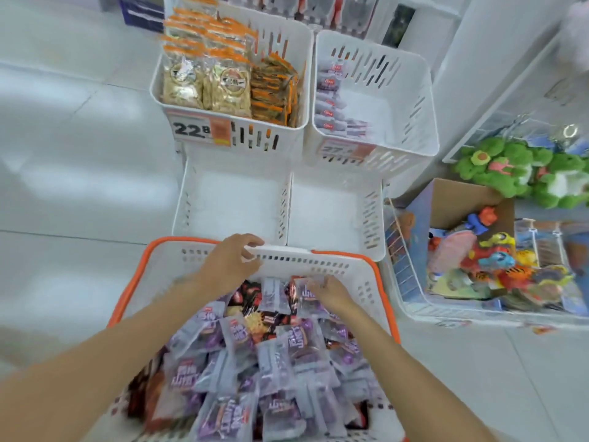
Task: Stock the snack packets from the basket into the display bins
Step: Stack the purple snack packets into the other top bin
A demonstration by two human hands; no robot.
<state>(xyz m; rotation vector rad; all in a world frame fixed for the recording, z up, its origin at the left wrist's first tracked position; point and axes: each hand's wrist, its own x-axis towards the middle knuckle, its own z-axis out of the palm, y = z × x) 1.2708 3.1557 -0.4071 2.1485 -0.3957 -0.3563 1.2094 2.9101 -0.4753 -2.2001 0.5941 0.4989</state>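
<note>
A white basket with an orange rim (pixel 357 275) sits in front of me, heaped with purple snack packets (pixel 299 346) and some dark red ones. My left hand (pixel 231 261) curls its fingers over the basket's far rim. My right hand (pixel 330 293) pinches a purple packet (pixel 304 298) at the far side of the heap. Beyond the basket stand two low white bins, the left one (pixel 188 199) and the right one (pixel 369 218), with nothing in them. Behind these, an upper right bin (pixel 414 100) holds a row of purple packets along its left wall.
An upper left bin (pixel 296 59) is full of orange-topped snack bags and carries a price tag reading 22. To the right a wire rack holds a cardboard box (pixel 452 199) of colourful toys, with green plush toys (pixel 510 170) behind it. White tiled floor lies to the left.
</note>
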